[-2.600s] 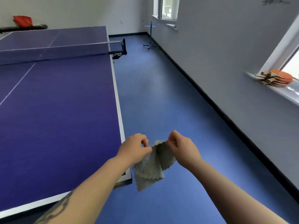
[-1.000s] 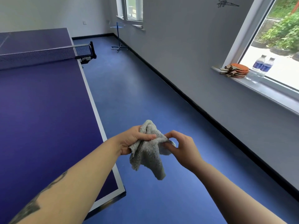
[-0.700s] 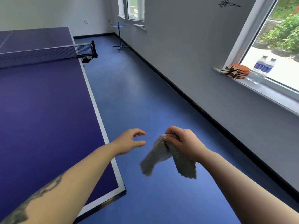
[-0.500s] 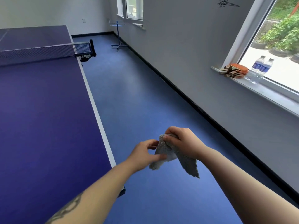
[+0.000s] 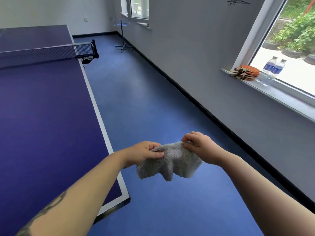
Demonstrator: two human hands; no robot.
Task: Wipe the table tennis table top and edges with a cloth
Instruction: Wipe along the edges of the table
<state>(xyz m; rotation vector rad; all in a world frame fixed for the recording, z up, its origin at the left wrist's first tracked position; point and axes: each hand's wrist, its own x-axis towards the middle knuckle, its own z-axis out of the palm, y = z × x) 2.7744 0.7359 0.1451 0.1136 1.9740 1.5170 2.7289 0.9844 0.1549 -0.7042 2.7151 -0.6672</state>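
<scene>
A grey fluffy cloth hangs in the air between my hands, over the blue floor just right of the table's near right corner. My left hand pinches its left edge and my right hand pinches its right edge, so the cloth is stretched across the top and sags below. The purple table tennis table with a white border fills the left side. Its net crosses the far part. The cloth does not touch the table.
A blue floor aisle runs between the table and the grey wall on the right. The windowsill holds a stack of paddles and two water bottles. A thin metal stand is at the far end.
My left hand had let go of the cloth, then took hold of it again. Both hands have now pulled it apart sideways so it spreads wider between them.
</scene>
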